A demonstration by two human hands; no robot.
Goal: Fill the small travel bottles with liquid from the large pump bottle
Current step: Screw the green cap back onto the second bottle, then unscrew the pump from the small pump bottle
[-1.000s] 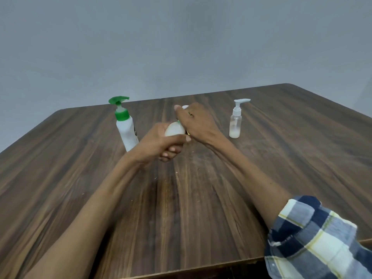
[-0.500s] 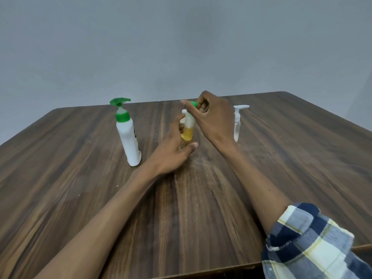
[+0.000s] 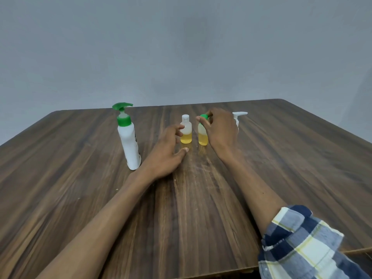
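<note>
Two small travel bottles stand side by side mid-table, each about a third full of yellow liquid. The white-capped bottle point(image 3: 186, 132) is on the left. My left hand point(image 3: 168, 153) sits just left of it, fingers loosely spread, fingertips at its side. The green-capped bottle point(image 3: 202, 133) is on the right, and my right hand point(image 3: 220, 131) pinches its green cap from above. The large white pump bottle point(image 3: 128, 140) with a green pump stands upright to the left of both hands.
A small clear bottle with a white pump point(image 3: 238, 117) stands behind my right hand, mostly hidden by it. The wooden table point(image 3: 80, 188) stretches wide on all sides; its front edge runs along the bottom, and a grey wall rises behind.
A second ago both hands held a bottle together above the table. The two small bottles now stand apart on the wood, and my left hand has loosened its hold.
</note>
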